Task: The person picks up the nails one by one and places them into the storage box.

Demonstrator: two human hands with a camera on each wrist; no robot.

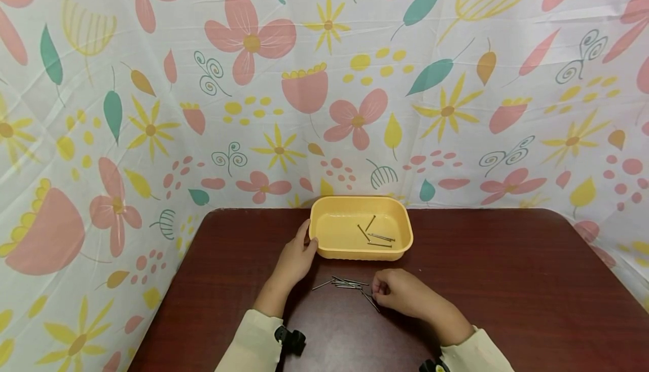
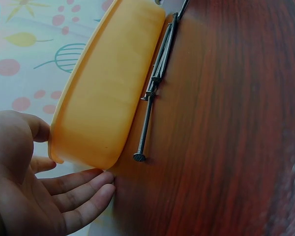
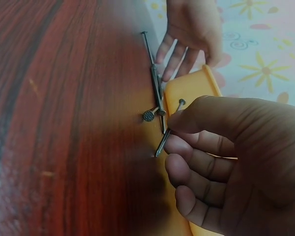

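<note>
A yellow plastic basket stands at the back of the table with several nails lying inside. At its left end my left hand holds the rim, thumb on top, the other fingers spread low beside the wall. A small heap of nails lies on the table in front of the basket, with one nail angled toward me at its right end. Beside that heap, my right hand pinches a single nail between thumb and forefinger, its point slanting down close over the tabletop.
The dark red-brown wooden table reaches back to a floral cloth hanging behind and at the left. Both sleeves are pale, with a black camera strap at the left wrist and another at the right.
</note>
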